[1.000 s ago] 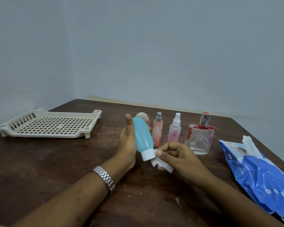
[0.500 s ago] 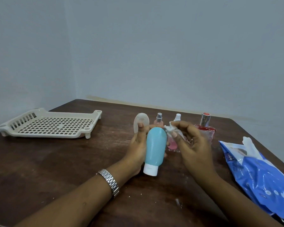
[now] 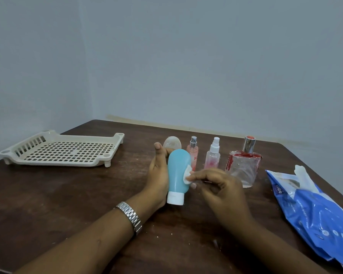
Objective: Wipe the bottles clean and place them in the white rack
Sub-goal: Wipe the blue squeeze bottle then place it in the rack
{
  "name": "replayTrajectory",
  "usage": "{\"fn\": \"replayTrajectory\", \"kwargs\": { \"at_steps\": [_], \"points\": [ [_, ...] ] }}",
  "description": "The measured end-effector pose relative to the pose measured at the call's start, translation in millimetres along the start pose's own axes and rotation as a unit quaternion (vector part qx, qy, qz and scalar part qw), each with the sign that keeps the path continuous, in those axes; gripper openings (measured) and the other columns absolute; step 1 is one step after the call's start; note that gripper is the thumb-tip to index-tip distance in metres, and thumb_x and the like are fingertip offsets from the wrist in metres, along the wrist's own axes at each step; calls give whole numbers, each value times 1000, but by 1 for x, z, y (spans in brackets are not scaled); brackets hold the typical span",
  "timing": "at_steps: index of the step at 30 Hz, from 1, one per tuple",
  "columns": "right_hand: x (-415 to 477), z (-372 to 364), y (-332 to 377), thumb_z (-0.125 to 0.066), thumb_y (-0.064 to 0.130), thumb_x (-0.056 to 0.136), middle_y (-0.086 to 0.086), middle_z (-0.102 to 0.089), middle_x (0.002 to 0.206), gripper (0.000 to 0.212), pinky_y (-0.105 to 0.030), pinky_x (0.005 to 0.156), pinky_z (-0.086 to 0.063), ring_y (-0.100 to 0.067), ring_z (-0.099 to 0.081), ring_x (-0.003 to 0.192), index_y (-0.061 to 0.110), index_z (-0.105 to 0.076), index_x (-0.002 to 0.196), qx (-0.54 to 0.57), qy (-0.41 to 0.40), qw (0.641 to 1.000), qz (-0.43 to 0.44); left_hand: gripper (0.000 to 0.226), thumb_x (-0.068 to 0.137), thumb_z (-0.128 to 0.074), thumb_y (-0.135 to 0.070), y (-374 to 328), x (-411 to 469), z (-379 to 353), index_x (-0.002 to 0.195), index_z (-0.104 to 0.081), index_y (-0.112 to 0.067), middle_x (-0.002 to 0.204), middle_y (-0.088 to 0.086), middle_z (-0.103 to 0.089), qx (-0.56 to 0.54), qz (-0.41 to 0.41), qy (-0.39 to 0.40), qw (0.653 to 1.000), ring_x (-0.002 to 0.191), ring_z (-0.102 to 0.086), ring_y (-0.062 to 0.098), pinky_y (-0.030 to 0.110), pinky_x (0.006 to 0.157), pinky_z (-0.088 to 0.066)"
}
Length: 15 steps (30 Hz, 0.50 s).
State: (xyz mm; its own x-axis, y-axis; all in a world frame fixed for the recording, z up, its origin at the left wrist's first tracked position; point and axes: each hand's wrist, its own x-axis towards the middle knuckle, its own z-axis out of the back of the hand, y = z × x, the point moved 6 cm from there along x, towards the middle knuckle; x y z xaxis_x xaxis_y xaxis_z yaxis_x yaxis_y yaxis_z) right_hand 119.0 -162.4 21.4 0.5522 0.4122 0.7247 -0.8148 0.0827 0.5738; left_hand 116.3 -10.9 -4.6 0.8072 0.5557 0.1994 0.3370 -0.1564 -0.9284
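Your left grip (image 3: pixel 158 175) is curled round a teal-blue bottle (image 3: pixel 177 171) at the counter's middle. The thumb stands up along the bottle's left side and the fingers are mostly hidden behind it.

The bottle is a smooth, matte tube shape, rounded and wider at one end and narrowing to a white cap (image 3: pixel 175 198). Its long axis is nearly upright: the cap points to 6 o'clock, toward you, and the rounded end to 12, leaning slightly to 1. Whether the cap touches the counter (image 3: pixel 48 194) cannot be told.

Your right grip (image 3: pixel 220 186) pinches a small white wipe (image 3: pixel 187 175) between thumb and fingertips and presses it on the bottle's right side, about halfway up.

A metal watch (image 3: pixel 130 216) is on your left wrist.

Just behind the bottle, from 12 to 2 o'clock, stand:
- a pale oval object (image 3: pixel 172 143)
- a pink spray bottle (image 3: pixel 193 153)
- a clear spray bottle (image 3: pixel 213 157)
- a square glass bottle (image 3: pixel 244 167) with a silver cap

At 3 o'clock lies a blue wipes pack (image 3: pixel 315 210). The white rack (image 3: pixel 61 151) sits well apart at 10 o'clock.
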Motion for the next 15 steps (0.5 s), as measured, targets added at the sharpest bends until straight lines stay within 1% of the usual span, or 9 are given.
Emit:
{"fn": "replayTrajectory", "kwargs": {
  "at_steps": [3, 6, 8, 10, 11, 12, 13, 15],
  "points": [
    [-2, -1, 5, -70, 4, 75, 16, -69, 88, 22, -10, 73, -49, 2, -64, 85, 22, -73, 87, -24, 6, 999, 30, 70, 69, -24, -70, 0, 2, 3, 86, -59, -11, 75, 2, -65, 14, -9, -11, 1000, 63, -61, 12, 22, 57, -51],
    [-3, -1, 8, -67, 6, 74, 16, -68, 88, 21, -9, 74, -48, 3, -63, 86, 22, -73, 86, -28, 1, 999, 46, 62, 72, -25, -67, 1, 3, 5, 84, -55, -15, 78, 4, -63, 31, -11, -29, 999, 69, -60, 16, 27, 65, -50],
    [-4, -3, 8, -66, 3, 74, 13, -68, 88, 22, -9, 76, -47, 2, -63, 87, 21, -73, 85, -30, -1, 998, 49, 51, 83, -28, -61, 0, 3, 6, 82, -53, -16, 78, 4, -58, 44, -31, -42, 998, 71, -57, 15, 22, 63, -48],
    [-4, -3, 7, -65, 3, 74, 11, -68, 89, 22, -9, 76, -47, 2, -62, 88, 21, -74, 84, -36, -6, 998, 41, 38, 94, -30, -48, -3, 3, 7, 82, -51, -18, 75, 0, -55, 83, -65, -46, 993, 69, -54, 12, 15, 59, -44],
    [-3, -3, 5, -65, 4, 74, 12, -67, 89, 22, -9, 76, -47, 2, -62, 88, 22, -74, 84, -40, -8, 999, 35, 34, 97, -32, -44, -4, 4, 8, 84, -51, -19, 75, -2, -54, 104, -82, -45, 990, 69, -53, 12, 16, 59, -44],
    [-3, -3, 4, -64, 6, 75, 13, -67, 89, 21, -9, 76, -47, 3, -61, 88, 22, -73, 83, -46, -10, 998, 29, 31, 99, -33, -43, -5, 4, 8, 88, -50, -19, 75, -3, -54, 124, -103, -45, 986, 70, -53, 12, 19, 61, -44],
    [-2, -2, 2, -64, 7, 75, 14, -66, 89, 21, -10, 76, -47, 3, -61, 89, 23, -73, 83, -51, -11, 998, 25, 32, 99, -32, -45, -7, 3, 8, 93, -48, -18, 77, -5, -54, 143, -126, -44, 981, 70, -52, 13, 24, 63, -44],
    [-1, -1, -4, -64, 7, 76, 13, -65, 90, 21, -15, 77, -49, 1, -61, 89, 24, -73, 84, -46, -14, 999, 6, 47, 94, -23, -59, -8, 2, 7, 101, -44, -18, 80, -8, -53, 166, -160, -41, 972, 72, -53, 14, 29, 66, -45]
  ]
}}
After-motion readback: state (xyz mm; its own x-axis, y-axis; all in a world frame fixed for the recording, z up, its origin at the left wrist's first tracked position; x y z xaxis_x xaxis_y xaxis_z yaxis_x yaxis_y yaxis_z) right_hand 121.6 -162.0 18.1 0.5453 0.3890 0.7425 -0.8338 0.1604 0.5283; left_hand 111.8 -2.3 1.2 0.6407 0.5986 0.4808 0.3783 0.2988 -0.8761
